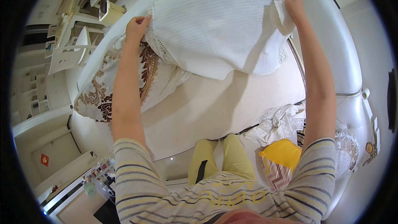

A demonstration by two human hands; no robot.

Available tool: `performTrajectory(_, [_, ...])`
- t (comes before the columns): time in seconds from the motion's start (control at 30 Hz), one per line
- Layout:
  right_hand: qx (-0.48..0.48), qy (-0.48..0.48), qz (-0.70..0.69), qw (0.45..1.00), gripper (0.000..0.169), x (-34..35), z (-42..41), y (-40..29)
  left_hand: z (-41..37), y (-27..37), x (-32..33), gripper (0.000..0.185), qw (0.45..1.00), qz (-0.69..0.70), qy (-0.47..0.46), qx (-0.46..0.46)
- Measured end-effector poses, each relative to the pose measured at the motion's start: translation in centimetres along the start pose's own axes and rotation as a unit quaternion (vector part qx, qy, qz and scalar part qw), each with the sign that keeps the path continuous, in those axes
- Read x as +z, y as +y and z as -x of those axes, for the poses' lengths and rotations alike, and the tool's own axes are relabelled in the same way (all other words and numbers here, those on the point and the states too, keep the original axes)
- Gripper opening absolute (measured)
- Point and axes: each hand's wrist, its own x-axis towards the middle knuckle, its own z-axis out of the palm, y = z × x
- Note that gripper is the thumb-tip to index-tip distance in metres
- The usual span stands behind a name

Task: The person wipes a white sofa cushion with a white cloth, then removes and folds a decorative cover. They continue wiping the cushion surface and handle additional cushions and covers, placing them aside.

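A white quilted sofa cover [214,34] with lace edging and floral embroidery hangs spread between my hands. My left hand [136,29] pinches its lace edge on the left side. At the upper right, my right hand [293,4] grips the opposite edge, where a flap of the cloth folds down. Beneath the cloth lies a cream sofa seat cushion [199,109]. A patterned cloth [99,90] with brown leaf motifs and braid trim drapes over the sofa by my left forearm, which hides part of it.
Crumpled white lace cloth [276,121] lies near my right elbow, beside a yellow cushion [281,152] and a zigzag-patterned cushion [275,172]. The padded white sofa back [335,53] rises on the right. White chairs [84,43] and a dining table [67,15] stand at upper left.
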Motion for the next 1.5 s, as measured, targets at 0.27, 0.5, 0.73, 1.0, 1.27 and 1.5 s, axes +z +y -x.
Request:
performTrajectory(0.27, [0.089,-0.044,0.011,0.995,0.032,-1.2,7.2,2.1,2.1,0.9,-1.0,0.036,0.980,-0.174,0.101,0.004])
performTrajectory(0.5, [0.201,-0.117,-0.040,0.972,0.021,-1.3,14.9,5.4,6.4,-3.5,-0.5,0.034,0.977,0.140,0.097,-0.130])
performTrajectory(0.73, [0.315,-0.121,-0.086,0.937,0.018,1.5,21.1,11.2,8.7,-1.8,2.5,0.033,0.989,0.034,0.086,-0.113])
performTrajectory(1.0, [0.298,-0.100,-0.054,0.948,0.025,1.5,19.2,10.8,12.6,-4.9,-0.4,0.030,0.991,0.024,0.128,-0.020])
performTrajectory(1.27, [0.243,-0.030,-0.063,0.967,0.047,2.9,13.0,14.0,5.5,18.1,10.2,0.021,0.960,0.098,0.031,0.260])
performTrajectory(1.5, [0.283,-0.071,-0.117,0.949,0.064,5.4,14.9,16.8,-1.2,33.9,23.6,0.030,0.934,0.177,-0.293,0.101])
